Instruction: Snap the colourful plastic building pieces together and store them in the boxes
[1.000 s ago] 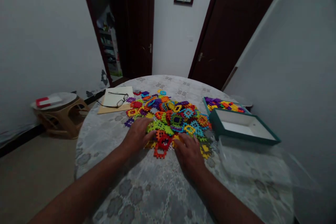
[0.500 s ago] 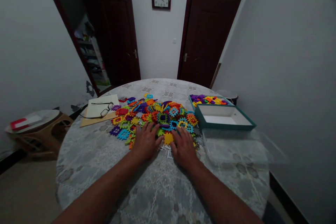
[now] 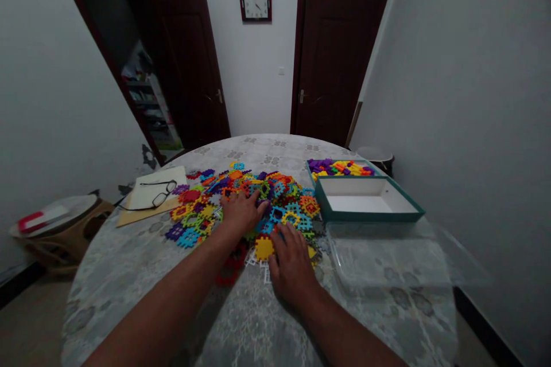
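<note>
A heap of colourful notched plastic building pieces (image 3: 290, 206) covers the middle of the table. My left hand (image 3: 241, 213) reaches over the heap, its fingers spread on the pieces and its thumb near a dark purple one. Lower and to the right, my right hand (image 3: 293, 255) rests palm down on the near edge of the heap with fingers apart. A yellow square piece (image 3: 264, 248) lies just left of its fingertips. White lattice pieces (image 3: 267, 273) lie flat in front of the heap, and red pieces (image 3: 228, 272) show beside my left forearm.
At right stand an open green-edged box (image 3: 370, 215), a tray of purple, yellow and orange pieces (image 3: 344, 168) behind it, and a clear plastic cover (image 3: 387, 252) in front. Eyeglasses (image 3: 160, 199) lie on paper (image 3: 144, 188) at left. A stool (image 3: 64, 229) stands beyond the table.
My left hand has moved forward, deeper over the heap. The right hand stays near the front edge. Red pieces now show by the left forearm, and the view has tilted slightly.
</note>
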Motion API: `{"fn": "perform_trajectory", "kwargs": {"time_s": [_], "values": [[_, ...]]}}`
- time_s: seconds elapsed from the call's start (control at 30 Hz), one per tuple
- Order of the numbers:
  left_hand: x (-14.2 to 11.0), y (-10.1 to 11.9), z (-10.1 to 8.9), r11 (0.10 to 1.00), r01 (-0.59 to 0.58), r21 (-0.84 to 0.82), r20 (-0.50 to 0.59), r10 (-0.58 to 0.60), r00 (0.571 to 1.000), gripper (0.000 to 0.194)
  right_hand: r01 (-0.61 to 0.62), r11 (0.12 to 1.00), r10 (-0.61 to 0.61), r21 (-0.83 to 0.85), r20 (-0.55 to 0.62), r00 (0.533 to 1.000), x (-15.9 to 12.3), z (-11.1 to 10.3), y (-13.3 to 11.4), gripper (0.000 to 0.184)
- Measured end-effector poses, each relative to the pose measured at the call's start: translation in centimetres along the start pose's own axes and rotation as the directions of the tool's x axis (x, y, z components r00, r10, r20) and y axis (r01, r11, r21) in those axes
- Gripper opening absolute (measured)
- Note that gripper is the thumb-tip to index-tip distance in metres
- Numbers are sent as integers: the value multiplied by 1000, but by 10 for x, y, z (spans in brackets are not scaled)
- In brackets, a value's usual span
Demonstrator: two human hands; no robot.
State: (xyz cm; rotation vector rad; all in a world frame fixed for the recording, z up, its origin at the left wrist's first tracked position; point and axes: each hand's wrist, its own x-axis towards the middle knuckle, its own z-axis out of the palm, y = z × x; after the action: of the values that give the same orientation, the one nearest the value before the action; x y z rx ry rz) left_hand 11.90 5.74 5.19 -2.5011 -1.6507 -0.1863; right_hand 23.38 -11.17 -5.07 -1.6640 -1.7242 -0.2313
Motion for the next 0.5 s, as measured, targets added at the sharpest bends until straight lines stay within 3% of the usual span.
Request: {"fn": "perform_trajectory", "kwargs": {"time_s": [0.13,0.3,0.4,0.5], "values": [[31,14,-5,999,39,3,68,-39,997,79,-10,1000,10,22,19,1000,-1,-2,-4,59],[63,25,1,1000,24,0,9,-24,1000,80,-3,999,2,37,34,999,-2,-1,-5,61],[72,27,5,1000,15,-27,49,-13,999,80,-13,999,10,51,58,998,-2,-1,-5,61],[65,26,8,1000,-5,-24,79,7,997,79,-27,998,22,65,68,997,-2,-2,-6,63]]}}
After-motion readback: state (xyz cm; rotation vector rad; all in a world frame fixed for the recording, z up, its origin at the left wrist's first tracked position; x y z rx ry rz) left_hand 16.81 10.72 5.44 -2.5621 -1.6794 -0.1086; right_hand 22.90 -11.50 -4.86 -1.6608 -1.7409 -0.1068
